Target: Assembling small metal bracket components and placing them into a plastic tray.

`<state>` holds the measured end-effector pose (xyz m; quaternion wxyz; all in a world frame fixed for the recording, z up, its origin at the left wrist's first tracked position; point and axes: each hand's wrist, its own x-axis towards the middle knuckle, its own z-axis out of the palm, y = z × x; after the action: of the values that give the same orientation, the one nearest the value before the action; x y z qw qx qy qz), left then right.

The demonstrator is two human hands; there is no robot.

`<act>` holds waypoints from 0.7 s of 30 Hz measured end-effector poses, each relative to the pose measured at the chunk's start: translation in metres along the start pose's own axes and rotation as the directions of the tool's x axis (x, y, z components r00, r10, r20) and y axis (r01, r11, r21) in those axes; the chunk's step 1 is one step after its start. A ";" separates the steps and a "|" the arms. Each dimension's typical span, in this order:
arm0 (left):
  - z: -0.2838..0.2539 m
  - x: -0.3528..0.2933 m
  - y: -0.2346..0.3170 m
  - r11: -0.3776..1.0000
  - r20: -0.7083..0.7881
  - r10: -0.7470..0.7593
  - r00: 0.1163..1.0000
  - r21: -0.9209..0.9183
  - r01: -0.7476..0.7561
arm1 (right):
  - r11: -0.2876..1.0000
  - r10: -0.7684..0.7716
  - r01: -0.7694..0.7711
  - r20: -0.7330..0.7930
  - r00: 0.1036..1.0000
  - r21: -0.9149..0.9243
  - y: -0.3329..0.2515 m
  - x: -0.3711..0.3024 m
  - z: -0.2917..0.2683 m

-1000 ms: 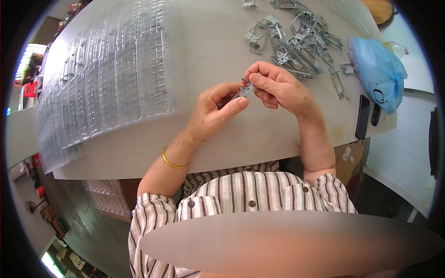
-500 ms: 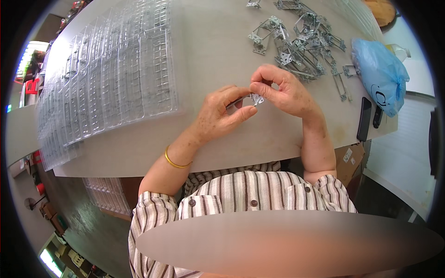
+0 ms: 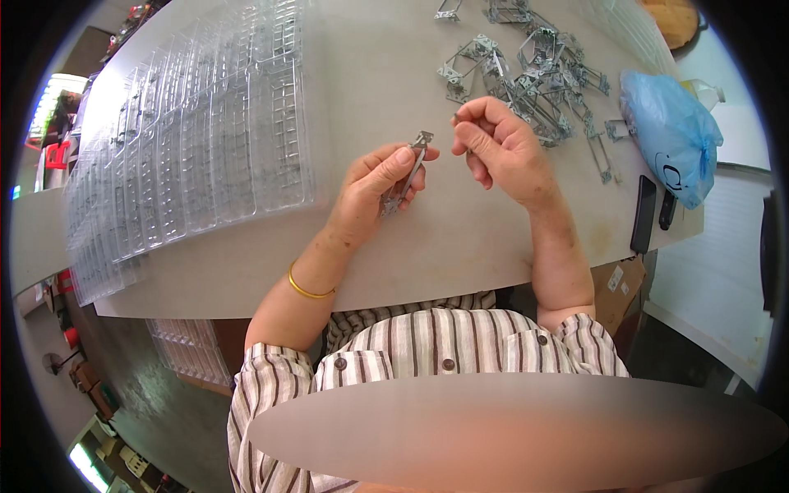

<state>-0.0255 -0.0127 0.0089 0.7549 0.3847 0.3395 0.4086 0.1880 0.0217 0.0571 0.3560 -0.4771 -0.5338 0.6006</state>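
Note:
My left hand (image 3: 362, 191) grips a thin metal bracket (image 3: 422, 140) between thumb and fingers, tilted, with its small plates showing at the top and bottom ends. Just right of it, apart from the bracket, is my right hand (image 3: 511, 156). Its fingers are curled, with the thumb against them; a tiny tip shows by the index finger, too small to name. Beyond the right hand lies a tangled heap of similar metal brackets (image 3: 538, 94). To the left of my hands, stacked clear plastic trays (image 3: 205, 131) with many narrow slots cover the table.
On the table's right side sit a blue plastic bag (image 3: 670, 135), a dark phone (image 3: 644, 215) and a black-handled item (image 3: 667, 210). More clear plastic (image 3: 629, 33) lies at the far right edge. A cardboard box (image 3: 618, 287) stands below the table's right front edge.
My hands have parted. The bracket is now upright in my left hand, which has turned and moved slightly left. My right hand has drawn off it, up and to the right.

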 end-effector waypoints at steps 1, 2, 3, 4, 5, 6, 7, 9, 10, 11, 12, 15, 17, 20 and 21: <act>-0.001 0.000 0.001 0.999 -0.010 0.000 1.000 -0.040 0.000 | 1.000 0.024 -0.024 0.010 1.000 0.002 0.000 -0.001 0.003; -0.001 0.001 0.000 0.999 -0.011 0.002 1.000 -0.040 -0.003 | 1.000 0.022 -0.022 0.011 1.000 0.001 -0.001 -0.003 0.002; -0.002 0.001 -0.002 0.998 -0.017 0.015 1.000 -0.055 -0.015 | 0.998 0.026 -0.023 0.061 0.998 -0.053 -0.003 -0.004 0.002; -0.002 0.001 -0.004 0.997 -0.023 0.026 0.999 -0.070 -0.028 | 0.994 0.033 -0.021 0.109 0.993 -0.107 -0.004 -0.005 0.001; -0.002 0.001 -0.004 0.997 -0.024 0.027 0.999 -0.070 -0.028 | 0.994 0.033 -0.021 0.110 0.993 -0.107 -0.005 -0.005 0.002; -0.001 0.001 -0.004 0.997 -0.021 0.039 0.999 -0.065 -0.041 | 0.991 0.058 -0.043 0.122 0.991 -0.125 -0.006 -0.006 0.002; 0.000 0.002 -0.005 0.997 -0.018 0.052 0.999 -0.060 -0.053 | 0.987 0.084 -0.065 0.132 0.988 -0.144 -0.007 -0.007 0.002; 0.001 0.002 -0.006 0.997 -0.021 0.050 0.999 -0.061 -0.051 | 0.983 0.076 -0.056 0.114 0.991 -0.173 -0.007 -0.007 0.005; 0.002 0.002 -0.006 0.997 -0.026 0.050 0.998 -0.060 -0.052 | 0.978 0.067 -0.046 0.097 0.993 -0.202 -0.007 -0.007 0.005; 0.002 0.002 -0.007 0.997 -0.023 0.050 0.998 -0.062 -0.051 | 0.978 0.068 -0.047 0.095 0.993 -0.203 -0.005 -0.007 0.004; 0.002 0.002 -0.008 0.998 -0.020 0.068 0.998 0.004 -0.068 | 0.982 0.032 -0.012 0.106 0.994 -0.188 -0.002 -0.006 0.004; 0.002 -0.001 -0.008 0.990 -0.012 0.081 0.997 0.114 -0.080 | 0.987 0.030 -0.011 0.115 0.993 -0.163 -0.003 -0.004 0.006; 0.003 -0.002 -0.007 0.984 -0.016 0.080 0.997 0.162 -0.077 | 0.987 0.062 -0.043 0.119 0.991 -0.152 -0.006 -0.004 0.006; 0.005 -0.004 -0.005 0.979 -0.032 0.079 0.996 0.189 -0.072 | 0.992 0.108 -0.092 0.210 0.972 -0.085 -0.009 -0.004 0.001; 0.004 -0.003 -0.008 0.985 -0.033 0.088 0.996 0.154 -0.082 | 0.988 0.132 -0.110 0.221 0.966 -0.107 -0.011 -0.005 0.001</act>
<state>-0.0202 -0.0199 0.0045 0.6982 0.4470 0.3679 0.4211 0.1880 0.0186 0.0693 0.2323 -0.4531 -0.5685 0.6462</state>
